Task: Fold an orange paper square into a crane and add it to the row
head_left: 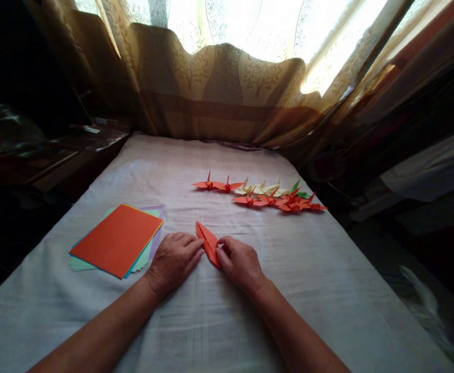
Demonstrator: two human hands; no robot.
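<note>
A narrow, diamond-shaped piece of folded orange paper (210, 242) lies on the white cloth between my hands, one long point aimed away from me. My left hand (175, 257) rests low on the cloth, with its index finger and thumb close together on the paper's left edge. On the opposite side, my right hand (242, 263) has thumb and index finger pinched at the paper's right edge, the other fingers curled in. The fingertips hide parts of both edges.
Left of my hands lies a stack of coloured paper sheets (118, 241), orange on top. Folded paper cranes (271, 199) in orange, cream and green stand in rows at the back right. A patterned curtain (227, 77) hangs behind the cloth-covered surface (164, 160).
</note>
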